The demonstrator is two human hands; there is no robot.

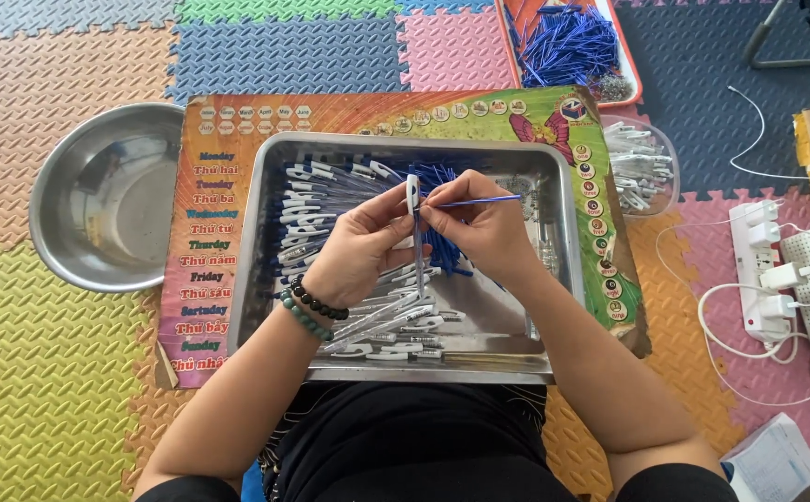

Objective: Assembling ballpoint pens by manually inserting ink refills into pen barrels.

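1. A floor of interlocking foam mats (pixel 61 390) in yellow, orange, blue, pink and green is seen beneath everything.
2. A colourful printed board (pixel 214 232) is laid across the person's lap; a rectangular steel tray (pixel 568 242) is set on it, filling its middle and right part.
3. A round steel bowl (pixel 107 195) is placed on the mats, touching the board's left edge.
4. An orange tray of blue refills (pixel 568 42) is seen beyond the board's far right corner; a clear tub of white pen parts (pixel 642 167) sits at the board's right edge.
5. A white power strip (pixel 763 270) with plugs and cables is noted on the mats, well right of the board.
6. White pen barrels (pixel 307 209) are heaped along the tray's left side and near edge.
7. The left hand (pixel 358 246), beaded bracelets at the wrist, is closed around one white pen barrel (pixel 413 195), held upright over the tray's middle.
8. The right hand (pixel 479 223) is pinched on a thin blue refill (pixel 479 200), held level, its end at the barrel.
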